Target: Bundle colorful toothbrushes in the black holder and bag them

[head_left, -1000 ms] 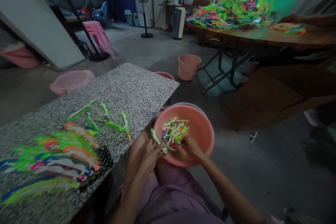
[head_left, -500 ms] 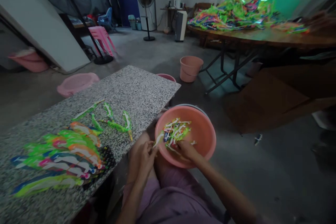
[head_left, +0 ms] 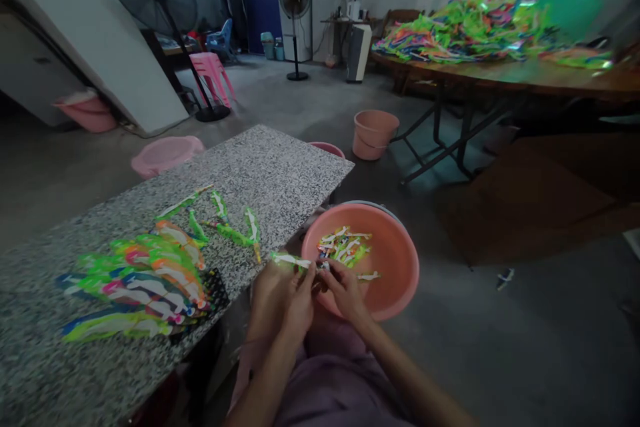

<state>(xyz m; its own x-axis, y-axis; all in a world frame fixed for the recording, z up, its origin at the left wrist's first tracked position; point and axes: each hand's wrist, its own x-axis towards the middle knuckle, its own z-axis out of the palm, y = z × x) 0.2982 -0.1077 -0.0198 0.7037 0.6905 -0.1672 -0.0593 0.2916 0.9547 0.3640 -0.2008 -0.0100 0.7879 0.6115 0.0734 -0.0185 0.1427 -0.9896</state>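
My left hand (head_left: 300, 300) is closed on a green-and-white plastic strip (head_left: 290, 259), which sticks out to the left from its fingertips. Close beside it, my right hand (head_left: 346, 290) pinches a small whitish piece (head_left: 325, 265) at the strip's near end. Whether the two pieces are joined is hidden by the fingers. Both hands are over the near left rim of an orange bucket (head_left: 407, 280). In that bucket lies a heap of small white, green and orange pieces (head_left: 345, 245).
A speckled stone table (head_left: 285, 167) on the left carries fanned-out colourful strips (head_left: 145, 280) and several loose green ones. Another bucket (head_left: 376, 137) stands on the floor ahead. A wooden table (head_left: 480, 72) at the back right bears a big colourful pile (head_left: 475, 27). A cardboard box (head_left: 540, 207) is right.
My right hand has come up out of the heap in the bucket with a small piece and met my left hand. The strip in my left hand now points left. The view has shifted slightly.
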